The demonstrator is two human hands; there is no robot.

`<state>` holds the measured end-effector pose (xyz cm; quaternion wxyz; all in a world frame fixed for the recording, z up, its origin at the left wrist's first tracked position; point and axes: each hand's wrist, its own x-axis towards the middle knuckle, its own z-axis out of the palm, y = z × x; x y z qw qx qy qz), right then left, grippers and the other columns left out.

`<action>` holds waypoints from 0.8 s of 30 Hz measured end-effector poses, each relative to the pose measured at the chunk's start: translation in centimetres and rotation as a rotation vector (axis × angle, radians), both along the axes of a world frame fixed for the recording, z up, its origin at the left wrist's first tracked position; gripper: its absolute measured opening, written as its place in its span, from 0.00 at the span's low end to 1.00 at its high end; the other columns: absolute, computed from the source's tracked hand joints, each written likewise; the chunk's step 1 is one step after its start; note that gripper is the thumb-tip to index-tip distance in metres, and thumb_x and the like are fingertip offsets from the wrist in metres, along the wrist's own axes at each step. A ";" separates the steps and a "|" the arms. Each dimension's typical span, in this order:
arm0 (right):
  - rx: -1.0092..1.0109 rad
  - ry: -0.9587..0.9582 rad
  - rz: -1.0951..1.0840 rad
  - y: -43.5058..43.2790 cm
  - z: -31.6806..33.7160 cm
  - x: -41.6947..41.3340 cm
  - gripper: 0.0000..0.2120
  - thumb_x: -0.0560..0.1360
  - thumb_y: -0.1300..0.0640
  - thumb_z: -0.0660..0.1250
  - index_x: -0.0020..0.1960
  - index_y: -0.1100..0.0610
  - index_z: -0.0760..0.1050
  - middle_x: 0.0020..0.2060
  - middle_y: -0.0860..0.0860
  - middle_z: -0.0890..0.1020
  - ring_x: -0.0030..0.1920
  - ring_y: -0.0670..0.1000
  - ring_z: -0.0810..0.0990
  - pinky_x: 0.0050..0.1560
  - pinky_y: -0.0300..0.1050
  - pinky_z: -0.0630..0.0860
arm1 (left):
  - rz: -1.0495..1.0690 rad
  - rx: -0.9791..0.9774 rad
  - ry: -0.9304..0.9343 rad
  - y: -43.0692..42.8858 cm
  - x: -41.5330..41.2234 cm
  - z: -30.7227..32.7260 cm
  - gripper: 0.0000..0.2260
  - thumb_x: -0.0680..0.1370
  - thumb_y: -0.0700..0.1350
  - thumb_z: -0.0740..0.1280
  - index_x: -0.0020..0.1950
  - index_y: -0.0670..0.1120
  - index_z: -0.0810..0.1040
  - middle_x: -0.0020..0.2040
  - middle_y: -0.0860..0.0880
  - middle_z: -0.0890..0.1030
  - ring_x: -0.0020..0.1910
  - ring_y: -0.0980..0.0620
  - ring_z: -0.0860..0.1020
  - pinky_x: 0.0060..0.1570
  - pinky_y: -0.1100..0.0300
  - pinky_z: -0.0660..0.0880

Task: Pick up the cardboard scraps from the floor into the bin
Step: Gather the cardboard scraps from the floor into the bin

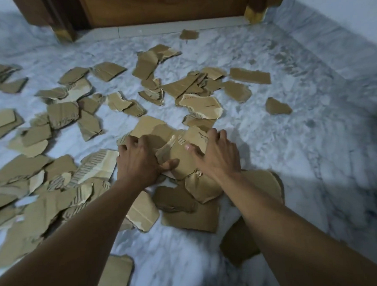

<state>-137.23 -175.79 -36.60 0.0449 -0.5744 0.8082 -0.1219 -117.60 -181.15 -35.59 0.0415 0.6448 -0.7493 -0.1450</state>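
Nearest, loose scraps (116, 275) lie on the marble floor (270, 138) below the forearms. Farther out, both hands press on a small heap (179, 156) in the middle: the left hand (138, 160) has its grip curled over the heap's left edge, thumb tucked under a piece; the right hand (216, 154) lies spread and flat on top, grasping nothing yet. This looks like the gathering step. Next, squeeze the heap between both hands and lift. No bin is in view. Beyond, more scraps reach toward the wooden furniture (154, 9).
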 end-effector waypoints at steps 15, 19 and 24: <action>-0.187 -0.496 -0.145 7.2 8.9 2.3 0.26 0.78 0.35 0.65 0.64 0.54 0.70 0.46 0.51 0.80 0.52 0.58 0.81 0.45 0.49 0.75 | 0.117 0.381 1.166 6.1 -0.7 7.1 0.13 0.75 0.43 0.77 0.55 0.42 0.77 0.49 0.40 0.82 0.44 0.33 0.84 0.34 0.33 0.81; -0.255 -0.444 -0.203 9.6 16.2 -1.7 0.30 0.77 0.33 0.64 0.68 0.54 0.69 0.51 0.53 0.81 0.55 0.59 0.80 0.47 0.49 0.74 | -0.064 0.363 1.185 6.9 -5.0 14.2 0.12 0.79 0.40 0.72 0.60 0.40 0.75 0.49 0.39 0.81 0.36 0.38 0.85 0.25 0.37 0.80; -0.427 -0.338 -0.273 12.8 26.1 -7.9 0.26 0.76 0.32 0.64 0.62 0.52 0.70 0.51 0.53 0.80 0.56 0.59 0.79 0.53 0.52 0.77 | -0.239 0.211 1.140 7.6 -12.0 23.3 0.09 0.78 0.50 0.71 0.54 0.47 0.77 0.48 0.40 0.83 0.44 0.37 0.84 0.40 0.36 0.83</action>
